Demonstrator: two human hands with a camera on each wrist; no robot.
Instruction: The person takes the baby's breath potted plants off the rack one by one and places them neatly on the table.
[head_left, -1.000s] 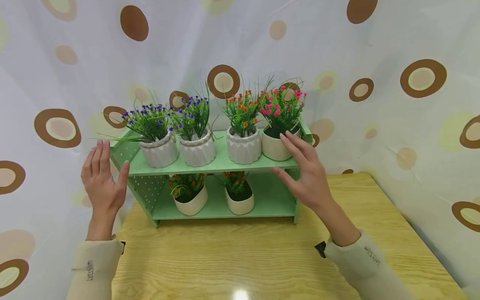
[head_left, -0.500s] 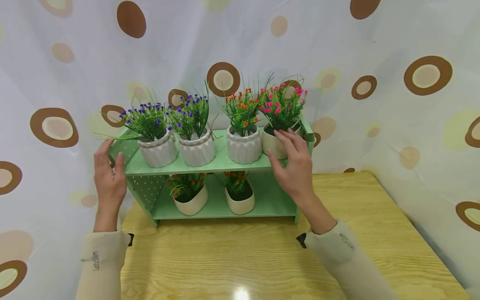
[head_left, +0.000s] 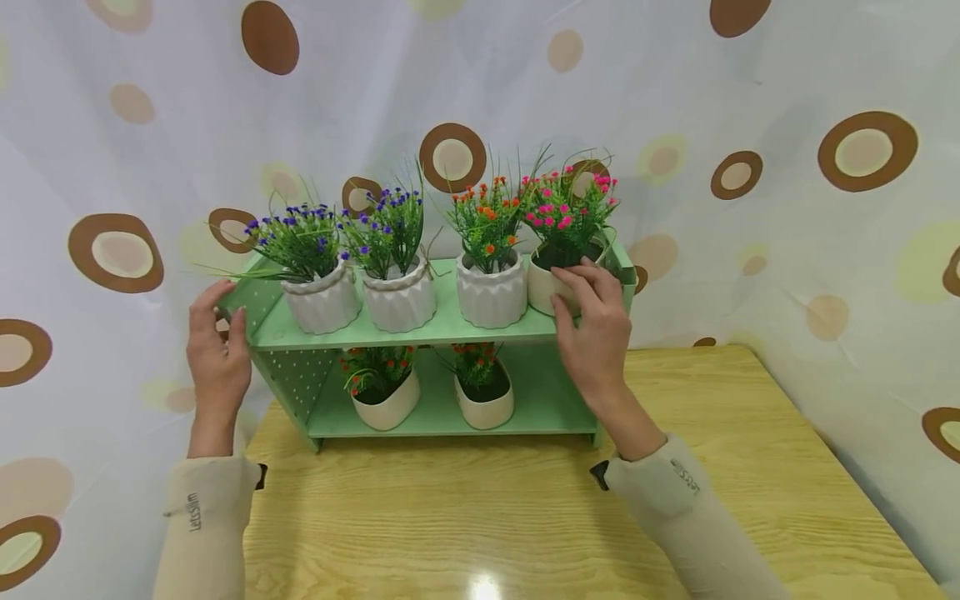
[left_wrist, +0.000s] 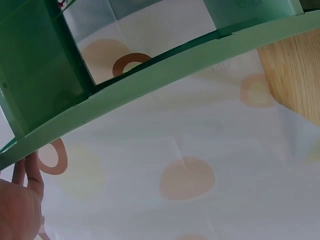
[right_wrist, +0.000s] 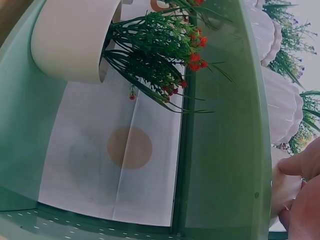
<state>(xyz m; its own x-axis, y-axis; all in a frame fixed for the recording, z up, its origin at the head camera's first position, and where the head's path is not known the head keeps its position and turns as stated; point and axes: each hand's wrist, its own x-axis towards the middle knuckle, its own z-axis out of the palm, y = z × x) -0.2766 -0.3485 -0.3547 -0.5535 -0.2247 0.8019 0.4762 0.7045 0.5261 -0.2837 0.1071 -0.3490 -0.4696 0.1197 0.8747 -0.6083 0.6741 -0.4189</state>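
Left hand (head_left: 217, 357): gripping green shelf (head_left: 551, 400) | right hand (head_left: 596, 335): holding upper cream pot (head_left: 542, 287) | orange-flowered white pot (head_left: 492, 293) just beside

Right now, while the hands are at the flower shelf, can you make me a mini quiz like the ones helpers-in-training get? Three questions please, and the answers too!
1. Pick one: which flowers are in the pot at the right hand's fingertips?
A) purple
B) orange
C) pink

2. True or false: the two pots on the lower shelf hold purple flowers.

3. Count: how many pots stand on the upper shelf?

Key:
1. C, pink.
2. False; the lower pots hold red-orange flowers.
3. Four: three white ones and one cream one.
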